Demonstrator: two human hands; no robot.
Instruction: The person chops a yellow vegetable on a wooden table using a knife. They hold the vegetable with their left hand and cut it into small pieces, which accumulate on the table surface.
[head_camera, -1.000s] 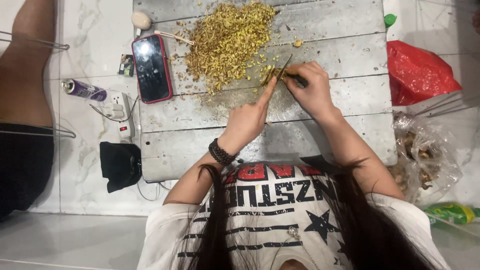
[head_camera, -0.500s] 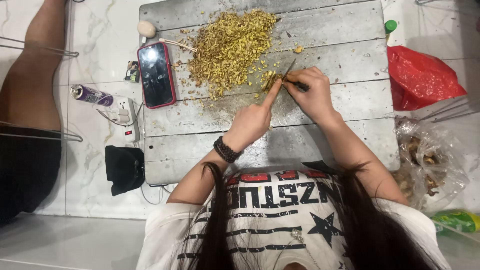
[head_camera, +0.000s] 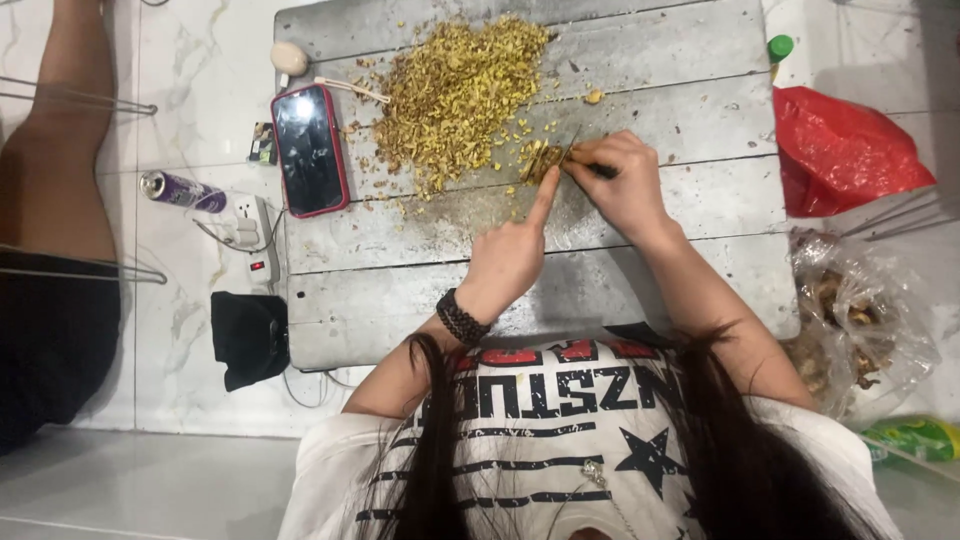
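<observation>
- Head view, wooden board (head_camera: 640, 260): grey planks, flat on a pale marble floor, directly before the person.
- Right hand (head_camera: 625, 185): closed around a small knife (head_camera: 572, 152), dark handle hidden in the fist, blade tip down on the board.
- Left hand (head_camera: 510, 255): loosely curled, index finger stretched out, its tip pressing a small yellow-green piece (head_camera: 540, 162) just beside the blade. A dark braided wristband (head_camera: 462, 318) sits on that wrist.
- Chopped pile (head_camera: 455, 95): yellow-green bits, heaped on the far part of the board, left of the knife; loose scraps scattered around it.
- Phone (head_camera: 310, 150): red case, dark screen up, on the board's left edge.
- Left of the board, on the floor: purple can (head_camera: 182, 191) lying on its side, white power strip (head_camera: 255, 235), black pouch (head_camera: 250, 335).
- Right of the board: red plastic bag (head_camera: 845, 150), and nearer, a clear bag (head_camera: 855, 320) with brownish contents.
- Far left: another person's bare leg (head_camera: 60, 150).
</observation>
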